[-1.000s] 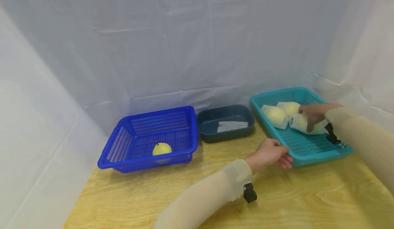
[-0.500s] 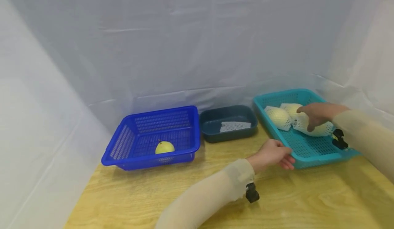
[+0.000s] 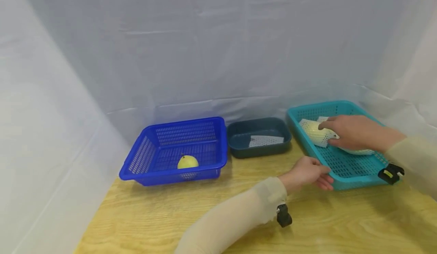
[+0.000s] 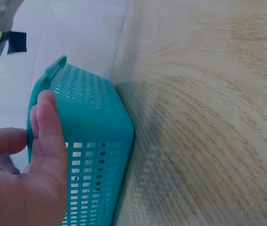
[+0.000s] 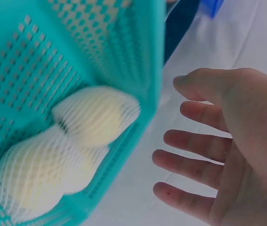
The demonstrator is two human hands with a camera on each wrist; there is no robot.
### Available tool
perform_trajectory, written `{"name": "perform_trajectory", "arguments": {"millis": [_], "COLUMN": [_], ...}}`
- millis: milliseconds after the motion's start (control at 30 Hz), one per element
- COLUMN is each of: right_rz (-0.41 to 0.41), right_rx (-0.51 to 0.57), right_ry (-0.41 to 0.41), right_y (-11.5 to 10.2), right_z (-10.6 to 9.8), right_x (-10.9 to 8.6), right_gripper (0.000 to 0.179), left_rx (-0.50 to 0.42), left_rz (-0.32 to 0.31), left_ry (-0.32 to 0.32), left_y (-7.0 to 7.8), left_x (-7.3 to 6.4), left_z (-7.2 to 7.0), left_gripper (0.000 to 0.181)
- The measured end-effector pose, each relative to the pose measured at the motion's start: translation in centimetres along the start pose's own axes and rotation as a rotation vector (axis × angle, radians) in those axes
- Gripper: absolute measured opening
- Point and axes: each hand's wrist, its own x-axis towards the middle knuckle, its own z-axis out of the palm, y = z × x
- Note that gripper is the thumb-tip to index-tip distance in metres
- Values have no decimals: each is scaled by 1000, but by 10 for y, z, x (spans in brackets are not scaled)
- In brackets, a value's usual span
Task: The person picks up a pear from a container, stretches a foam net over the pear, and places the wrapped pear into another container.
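Note:
In the head view my left hand (image 3: 305, 175) holds the near left corner of the teal basket (image 3: 362, 169). The left wrist view shows its thumb on one side of the rim and the fingers (image 4: 49, 127) on the outer wall. My right hand (image 3: 358, 132) reaches over the basket with nothing in it. Partly under it in the head view lies a pale yellow fruit in white foam netting (image 3: 312, 130). The right wrist view shows the right hand's fingers (image 5: 194, 165) spread and apart, beside several netted fruits (image 5: 96, 115) grouped in the basket.
A blue basket (image 3: 184, 134) stands at the left with one bare yellow pear (image 3: 187, 162) inside. Between the two baskets sits a dark green tray (image 3: 239, 153) holding an empty white foam net (image 3: 266, 141). White sheeting (image 3: 205, 56) encloses the wooden table (image 3: 146, 216).
My right hand has moved left across the teal basket, from the nearer netted fruit toward the left one. The left hand keeps its hold on the corner. The head view has shifted slightly.

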Motion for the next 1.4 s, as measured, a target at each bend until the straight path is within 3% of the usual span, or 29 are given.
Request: {"name": "perform_trajectory", "arguments": {"millis": [333,533,667,967,1133,1400], "right_rz": [-169,-219,-254,-275,-264,-209], "right_rx": [3,44,82,209,301,506], "right_ry": [183,202,242,347,380,316], "right_y": [-48,-73,-88,-116,-130,-147], "right_z": [-13,-17,-17,-11,-9,-5], "right_x": [0,-4,-7,-7,-3,5], "right_gripper": [39,36,37,30,32,35], "left_rx": [-44,-82,-44,134,166,244], "left_rz": [39,51,75,60,51,88], "left_ry": [-10,-1,-6,54,101,191], "left_y": [-5,-8,-9,-7,-5,-6], "left_x": [4,-5,-15,-58,-85,-129], "left_z": [-10,-17,-26,-55,-74,-115], "left_gripper": [16,18,20,15,17,14]}}
